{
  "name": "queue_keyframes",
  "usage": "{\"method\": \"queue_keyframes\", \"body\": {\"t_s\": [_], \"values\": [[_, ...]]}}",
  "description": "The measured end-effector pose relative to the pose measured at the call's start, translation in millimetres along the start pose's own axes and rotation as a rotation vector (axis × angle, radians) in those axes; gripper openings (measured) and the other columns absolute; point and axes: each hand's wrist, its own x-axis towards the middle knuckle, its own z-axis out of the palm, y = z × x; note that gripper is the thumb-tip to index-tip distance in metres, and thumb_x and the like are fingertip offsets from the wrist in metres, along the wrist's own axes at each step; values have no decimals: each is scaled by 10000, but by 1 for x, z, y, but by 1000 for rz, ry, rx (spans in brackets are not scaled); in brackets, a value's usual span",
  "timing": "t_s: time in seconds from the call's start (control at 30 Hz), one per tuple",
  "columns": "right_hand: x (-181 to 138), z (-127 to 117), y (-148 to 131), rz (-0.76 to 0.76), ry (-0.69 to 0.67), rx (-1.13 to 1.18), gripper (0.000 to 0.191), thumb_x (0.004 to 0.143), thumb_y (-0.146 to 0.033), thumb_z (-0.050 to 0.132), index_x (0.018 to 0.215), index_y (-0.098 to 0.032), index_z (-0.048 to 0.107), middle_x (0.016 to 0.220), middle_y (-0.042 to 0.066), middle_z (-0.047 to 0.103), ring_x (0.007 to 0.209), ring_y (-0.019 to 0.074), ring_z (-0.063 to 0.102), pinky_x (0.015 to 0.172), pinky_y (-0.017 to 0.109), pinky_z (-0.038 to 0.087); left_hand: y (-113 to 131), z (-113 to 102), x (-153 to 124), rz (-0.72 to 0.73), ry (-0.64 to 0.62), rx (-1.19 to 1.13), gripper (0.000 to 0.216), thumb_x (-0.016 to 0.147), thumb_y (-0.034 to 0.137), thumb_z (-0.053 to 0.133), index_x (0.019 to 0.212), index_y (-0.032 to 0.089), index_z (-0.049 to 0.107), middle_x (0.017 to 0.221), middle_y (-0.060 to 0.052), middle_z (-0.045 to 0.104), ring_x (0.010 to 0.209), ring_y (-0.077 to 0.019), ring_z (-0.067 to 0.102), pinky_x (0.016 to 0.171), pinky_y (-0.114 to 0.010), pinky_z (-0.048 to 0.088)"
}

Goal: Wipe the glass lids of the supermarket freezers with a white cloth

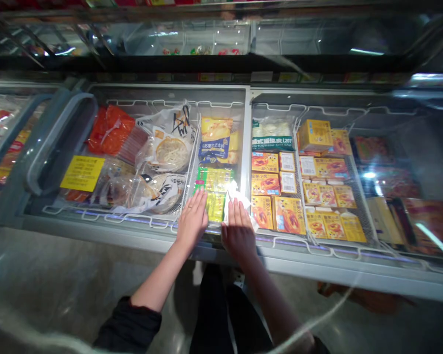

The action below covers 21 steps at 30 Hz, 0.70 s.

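My left hand (192, 219) lies flat with its fingers stretched out, seemingly on a clear lid over the chest freezer's front edge (133, 233). Beside it, my right hand (239, 230) presses a crumpled white cloth (232, 192), which shows around the fingertips. Whether it is fabric or paper I cannot tell. Just past both hands are green-and-yellow packets (216, 179), and behind these a blue-and-yellow bag (216, 135). To the right of the cloth stand yellow boxes (288, 215) with pastry pictures.
Left of my hands are white noodle bags (168, 147), a red bag (109, 128) and a yellow notice (81, 173). A grey lid handle (40, 147) rises farther left. Wire dividers (303, 196) separate the goods. A dark shelf edge (140, 64) runs behind.
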Motion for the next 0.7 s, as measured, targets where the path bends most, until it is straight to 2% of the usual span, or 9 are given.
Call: {"method": "queue_keyframes", "body": {"t_s": [0.07,0.17,0.27,0.37,0.47,0.5,0.6,0.63,0.7], "values": [[20,3,5,8,19,-10,678,1080,-314,433,1746,-195,388,1744,117,453,1652,324,382,1317,530,439,0,-3,41,36,21,-27,843,1036,145,415,1804,323,116,1785,33,264,1667,-227,301,1414,-472,323],[74,8,16,51,56,-1,687,1067,-300,450,1728,-117,409,1762,155,401,1640,351,401,1320,547,418,-3,-5,99,65,77,-63,752,1044,120,402,1781,196,272,1792,-48,292,1680,-243,293,1413,-502,295],[122,12,27,75,48,13,693,1073,-328,436,1706,-45,418,1775,177,360,1648,363,376,1348,547,351,-4,-5,132,75,113,-94,671,1055,112,400,1726,111,382,1789,-104,322,1681,-247,305,1405,-503,286],[131,10,27,81,38,0,698,1084,-341,414,1698,-9,410,1782,200,338,1656,368,356,1357,555,327,-5,-3,140,47,122,-99,632,1068,124,396,1698,80,423,1780,-120,352,1678,-246,319,1405,-480,285],[105,3,16,94,37,-29,686,1098,-318,395,1718,-23,379,1776,206,358,1668,354,337,1354,558,361,-6,-3,137,29,94,-100,644,1060,118,402,1702,75,415,1784,-121,345,1676,-249,320,1410,-461,291],[94,0,12,91,28,-30,686,1096,-314,409,1734,-65,370,1770,180,387,1678,344,318,1349,556,382,-6,-3,137,20,79,-101,661,1053,112,408,1713,92,403,1786,-114,339,1676,-250,316,1413,-462,292],[75,-7,3,87,-8,-9,667,1086,-293,433,1750,-308,377,1708,41,517,1660,307,364,1325,597,434,-8,-1,137,-9,32,-102,742,1043,106,417,1770,202,305,1791,-59,327,1680,-244,292,1426,-473,278],[78,-8,4,86,-15,-2,674,1079,-294,438,1747,-346,372,1693,16,534,1653,303,378,1320,605,442,-9,0,137,-14,20,-97,764,1047,106,413,1784,238,263,1793,-37,322,1682,-237,281,1432,-466,269],[98,-7,11,88,-5,1,700,1063,-306,453,1755,-317,353,1703,15,517,1655,308,374,1318,595,446,-9,1,136,-16,11,-77,771,1057,102,388,1795,252,222,1795,-25,316,1685,-220,260,1440,-429,246]]}}
